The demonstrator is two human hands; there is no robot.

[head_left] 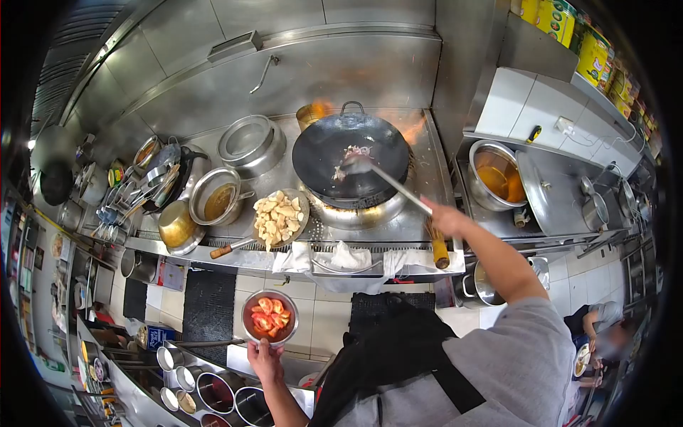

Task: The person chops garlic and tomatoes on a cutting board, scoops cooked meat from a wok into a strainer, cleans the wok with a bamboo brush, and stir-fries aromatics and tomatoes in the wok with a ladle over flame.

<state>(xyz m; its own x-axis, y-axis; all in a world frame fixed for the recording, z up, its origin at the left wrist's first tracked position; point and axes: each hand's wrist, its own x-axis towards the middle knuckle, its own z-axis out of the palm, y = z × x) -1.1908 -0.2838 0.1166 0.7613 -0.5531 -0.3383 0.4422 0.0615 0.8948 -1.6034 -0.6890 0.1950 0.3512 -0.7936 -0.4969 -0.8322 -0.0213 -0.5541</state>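
Note:
My left hand (265,361) is closed on the near rim of a metal bowl (247,329) of cut tomatoes (270,316), held in front of the stove. My right hand (447,219) grips the long handle of a wok ladle (400,188). The ladle's head, blurred, is inside a black wok (320,160), among a small heap of chopped food (358,151) that looks like onion. The wok sits on a burner, and flames (413,129) show behind it.
Left of the wok, a strainer (302,226) holds pale chunks of food. Beyond stand a sieve over a pot (213,186) and stacked metal bowls (245,146). A pot of orange liquid (496,174) is at right. Another person (601,320) is at far right.

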